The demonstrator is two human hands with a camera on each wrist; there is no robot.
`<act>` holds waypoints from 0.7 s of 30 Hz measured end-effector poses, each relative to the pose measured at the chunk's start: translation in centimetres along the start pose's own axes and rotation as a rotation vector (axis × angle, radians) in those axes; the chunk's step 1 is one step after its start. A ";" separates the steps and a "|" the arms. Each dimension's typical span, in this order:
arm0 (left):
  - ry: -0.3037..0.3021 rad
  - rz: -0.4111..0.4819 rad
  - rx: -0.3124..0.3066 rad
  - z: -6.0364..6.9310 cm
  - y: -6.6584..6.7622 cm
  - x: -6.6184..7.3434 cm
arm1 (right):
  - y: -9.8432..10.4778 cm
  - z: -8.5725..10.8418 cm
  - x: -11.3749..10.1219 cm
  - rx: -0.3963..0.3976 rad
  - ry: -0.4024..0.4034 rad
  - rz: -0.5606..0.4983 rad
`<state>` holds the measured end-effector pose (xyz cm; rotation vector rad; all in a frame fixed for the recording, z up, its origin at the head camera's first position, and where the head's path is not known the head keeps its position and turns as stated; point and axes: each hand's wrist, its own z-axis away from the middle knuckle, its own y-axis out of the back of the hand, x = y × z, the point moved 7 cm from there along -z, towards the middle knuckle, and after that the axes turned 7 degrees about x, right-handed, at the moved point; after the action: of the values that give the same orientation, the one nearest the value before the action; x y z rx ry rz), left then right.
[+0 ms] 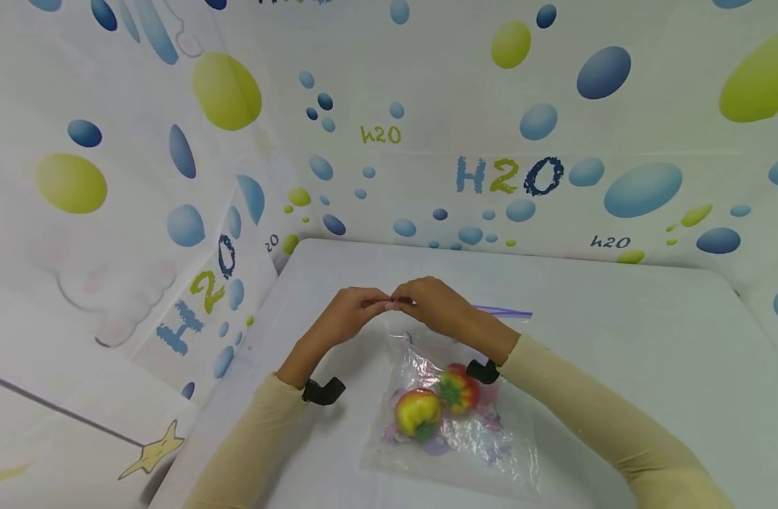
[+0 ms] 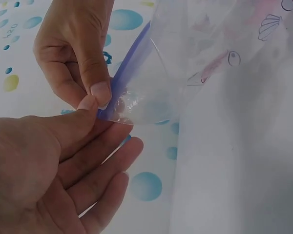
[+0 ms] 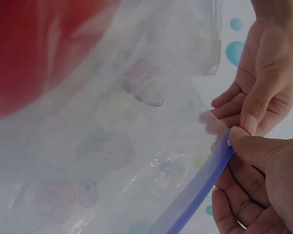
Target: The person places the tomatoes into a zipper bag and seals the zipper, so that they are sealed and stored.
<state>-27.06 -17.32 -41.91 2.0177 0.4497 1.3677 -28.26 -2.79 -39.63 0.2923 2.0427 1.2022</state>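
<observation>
A clear zip bag (image 1: 453, 452) printed with sea shapes lies on the white table, with two red-and-yellow bell peppers (image 1: 419, 413) inside. Along its top runs a purple zip strip (image 3: 198, 195). At the strip's left end, my left hand (image 1: 351, 314) pinches the bag's corner between thumb and forefinger, the other fingers loosely extended. Right beside it, my right hand (image 1: 433, 304) pinches the strip, thumb against forefinger. In the left wrist view the two thumb tips nearly touch at the corner. Farther right, the strip shows two separate lines.
The white table (image 1: 650, 339) meets a wall covering (image 1: 427, 85) with blue and green bubbles at its back and left. Each wrist carries a small black camera mount (image 1: 324, 391).
</observation>
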 end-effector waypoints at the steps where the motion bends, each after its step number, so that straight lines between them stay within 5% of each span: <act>1: 0.009 0.010 -0.004 -0.1 0.0 -0.1 | 0.0 0.0 0.0 -0.005 0.002 -0.006; 21: -0.029 0.054 -0.021 -0.5 -0.3 -1.0 | 0.0 0.0 0.1 -0.005 0.037 -0.113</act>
<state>-27.86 -17.55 -42.68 2.0431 0.3685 1.3677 -28.34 -2.72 -39.63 0.1511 2.0590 1.1505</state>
